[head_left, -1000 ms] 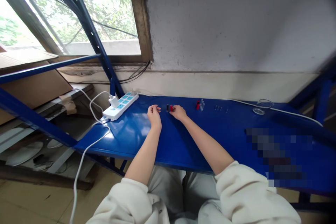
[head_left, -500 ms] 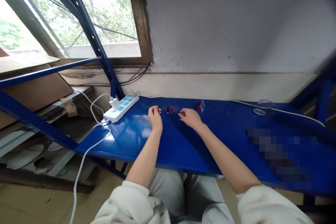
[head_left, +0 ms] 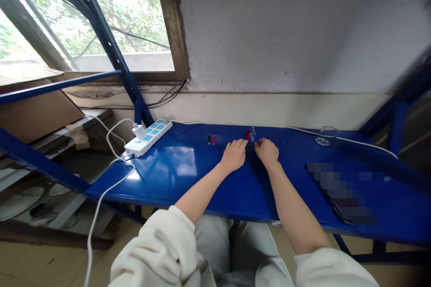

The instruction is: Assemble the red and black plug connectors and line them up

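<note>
Two small upright cylinders, one black [head_left: 209, 139] and one red [head_left: 213, 140], stand on the blue table to the left of both hands. My left hand [head_left: 233, 155] reaches out, fingers stretched, its tips close to a group of small red pieces [head_left: 248, 134]. Whether they touch is too small to tell. Beside the red pieces stand small clear pieces [head_left: 252, 134]. My right hand [head_left: 268, 152] is just right of these, thumb and fingers curled together; anything between them is hidden. Several tiny clear parts [head_left: 274, 138] lie behind it.
A white power strip [head_left: 148, 139] with a plugged-in adapter and cable lies at the table's left. On the right are a clear round dish [head_left: 322, 141] and a blurred-out dark flat object [head_left: 340, 193]. A white cable [head_left: 367, 144] runs along the back edge by the wall.
My left hand has moved right, from beside the black and red cylinders to the red pieces, its fingers straightening. My right hand has moved right, near the clear pieces. The view has shifted slightly.
</note>
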{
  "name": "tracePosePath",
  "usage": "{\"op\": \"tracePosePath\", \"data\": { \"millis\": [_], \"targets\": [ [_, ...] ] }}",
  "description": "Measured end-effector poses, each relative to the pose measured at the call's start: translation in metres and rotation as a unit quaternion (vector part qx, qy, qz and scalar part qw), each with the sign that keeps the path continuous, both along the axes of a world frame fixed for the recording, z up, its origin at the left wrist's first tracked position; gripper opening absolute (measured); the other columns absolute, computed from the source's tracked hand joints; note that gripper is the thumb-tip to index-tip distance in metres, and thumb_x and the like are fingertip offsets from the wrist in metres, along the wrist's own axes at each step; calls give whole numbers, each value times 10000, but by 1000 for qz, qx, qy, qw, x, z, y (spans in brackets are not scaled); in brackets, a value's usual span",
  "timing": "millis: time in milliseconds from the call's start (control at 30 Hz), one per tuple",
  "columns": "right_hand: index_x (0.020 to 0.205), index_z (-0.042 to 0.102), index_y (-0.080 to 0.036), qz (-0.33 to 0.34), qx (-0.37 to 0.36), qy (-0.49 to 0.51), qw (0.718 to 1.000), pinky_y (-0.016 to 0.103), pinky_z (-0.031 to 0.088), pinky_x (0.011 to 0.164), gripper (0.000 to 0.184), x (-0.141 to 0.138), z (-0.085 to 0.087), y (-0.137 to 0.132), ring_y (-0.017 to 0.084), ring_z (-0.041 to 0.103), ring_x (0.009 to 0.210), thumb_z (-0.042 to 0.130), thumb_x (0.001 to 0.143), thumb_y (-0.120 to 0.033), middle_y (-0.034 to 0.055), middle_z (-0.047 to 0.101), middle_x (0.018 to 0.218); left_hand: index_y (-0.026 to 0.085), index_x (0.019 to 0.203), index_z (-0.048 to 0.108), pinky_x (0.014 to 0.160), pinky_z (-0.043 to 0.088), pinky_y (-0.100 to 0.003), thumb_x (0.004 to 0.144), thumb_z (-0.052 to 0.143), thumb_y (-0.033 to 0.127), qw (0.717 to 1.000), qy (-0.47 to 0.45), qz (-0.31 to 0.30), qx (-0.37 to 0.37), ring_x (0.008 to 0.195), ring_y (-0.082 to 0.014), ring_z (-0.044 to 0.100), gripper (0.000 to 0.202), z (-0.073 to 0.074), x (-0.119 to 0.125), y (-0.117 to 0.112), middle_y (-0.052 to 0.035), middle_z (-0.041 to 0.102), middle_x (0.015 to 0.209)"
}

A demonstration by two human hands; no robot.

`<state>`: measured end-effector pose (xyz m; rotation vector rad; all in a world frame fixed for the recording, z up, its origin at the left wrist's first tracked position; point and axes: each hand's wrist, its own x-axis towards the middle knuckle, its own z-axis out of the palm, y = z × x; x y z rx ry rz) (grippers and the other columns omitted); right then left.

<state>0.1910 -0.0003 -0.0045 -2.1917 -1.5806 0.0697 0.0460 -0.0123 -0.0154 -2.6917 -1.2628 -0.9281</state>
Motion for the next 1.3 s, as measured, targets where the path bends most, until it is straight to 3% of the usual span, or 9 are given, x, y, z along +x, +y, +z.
{"op": "tracePosePath", "data": {
  "millis": [133,333,500,633,767,900,1100,1300],
  "targets": [
    [1011,591,-140,16,12,-24,999,350,402,741,315,-4,-7,3,262,535,972,474,789,-329,157,581,1025,202,1303,308,819,364,-374,837,312,202,999,-6,39,-25,1052,-239,433,465,-6,10,23,-110,467,1213],
    [1024,585,-148,9,11,-11,1000,380,393,762,320,-5,-14,10,278,489,1012,466,792,-334,144,549,1063,255,1349,236,823,356,-380,850,288,190,998,22,50,-30,1061,-237,423,507,-10,21,43,-87,430,1262],
    [1024,581,-155,0,30,-8,1000,385,380,767,322,-6,-19,15,274,498,989,462,793,-345,138,556,1053,247,1299,344,821,354,-392,851,326,217,997,34,62,-26,1057,-247,425,449,-9,25,50,-92,447,1246],
    [1015,581,-163,-7,35,3,999,370,371,765,314,-5,-23,20,262,509,971,474,786,-348,131,569,1034,193,1151,495,778,369,-362,843,379,219,998,16,65,-8,948,-229,479,330,-8,26,52,-88,562,1052],
    [980,594,-184,-17,37,24,999,348,361,757,290,-2,-25,24,246,516,952,496,772,-361,103,588,1004,172,928,574,734,383,-326,848,393,217,996,-44,74,-2,850,-198,508,203,-6,23,51,-64,602,898],
    [937,612,-207,-21,37,49,998,334,358,737,274,1,-26,27,228,525,920,507,760,-388,72,602,965,177,834,576,703,402,-288,816,476,242,989,-134,50,-29,776,-163,518,121,1,13,43,-36,606,798],
    [912,632,-218,-22,34,65,997,327,353,720,269,2,-26,30,218,536,874,520,744,-395,61,611,920,186,797,593,690,433,-271,768,544,270,962,-264,26,-64,734,-139,542,102,12,-16,14,-21,614,746],
    [855,647,-230,-19,38,61,997,319,343,688,224,3,-24,29,214,547,825,517,751,-380,54,626,876,183,813,611,639,465,-256,737,570,299,927,-361,68,-76,657,-113,546,144,2,-41,4,-17,603,722]
  ]
}}
